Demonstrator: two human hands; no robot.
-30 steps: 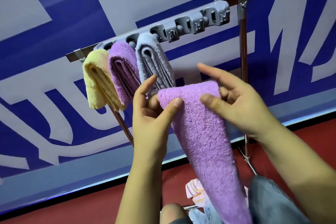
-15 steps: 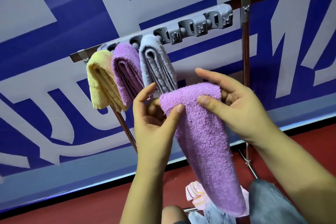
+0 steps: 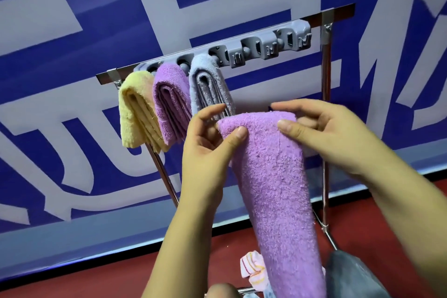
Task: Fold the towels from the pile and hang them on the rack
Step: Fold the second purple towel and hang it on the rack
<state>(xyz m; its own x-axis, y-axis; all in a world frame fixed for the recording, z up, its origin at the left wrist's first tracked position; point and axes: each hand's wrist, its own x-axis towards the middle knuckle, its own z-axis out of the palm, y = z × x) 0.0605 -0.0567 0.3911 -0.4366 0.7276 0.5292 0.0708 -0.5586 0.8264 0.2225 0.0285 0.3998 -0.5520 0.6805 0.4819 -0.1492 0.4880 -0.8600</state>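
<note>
Both hands (image 3: 266, 138) pinch purple towel (image 3: 273, 176) — open rack (image 3: 271, 48) slots right.

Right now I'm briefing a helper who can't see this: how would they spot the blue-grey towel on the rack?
Find the metal rack against the blue-and-white wall. Three folded towels hang at its left end. The blue-grey towel is the rightmost, beside the purple towel, nearest the left hand.

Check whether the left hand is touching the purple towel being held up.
Touching. The head view shows the left hand with its thumb pressed on the top corner of the held purple towel.
</note>
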